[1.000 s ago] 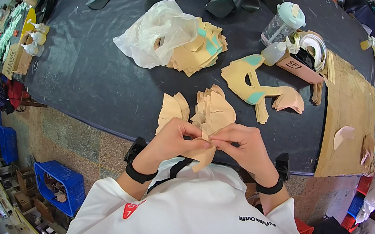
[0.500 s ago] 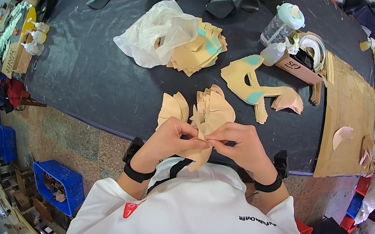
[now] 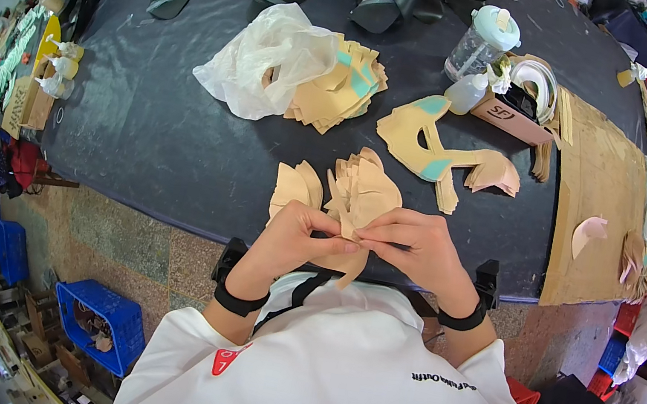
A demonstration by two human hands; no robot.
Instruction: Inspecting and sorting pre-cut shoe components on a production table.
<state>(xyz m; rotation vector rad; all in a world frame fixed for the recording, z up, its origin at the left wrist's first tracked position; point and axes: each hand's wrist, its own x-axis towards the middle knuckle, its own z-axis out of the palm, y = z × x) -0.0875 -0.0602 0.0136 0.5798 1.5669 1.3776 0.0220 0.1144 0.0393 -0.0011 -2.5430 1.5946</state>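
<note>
A: State the illumination at the grip.

B: Bright, even and diffuse from overhead. The left hand (image 3: 296, 236) and right hand (image 3: 411, 248) are evenly lit, casting only faint, soft shadows beneath them.

A: Any glare?

B: Mild sheen on the clear plastic bag (image 3: 267, 58), well beyond the grip and to its left. Nothing is blown out.

A: Sharpness and distortion?

B: Sharp around the grip. The dark table (image 3: 146, 127) edge bows strongly; detail softens toward the black circular border.
</note>
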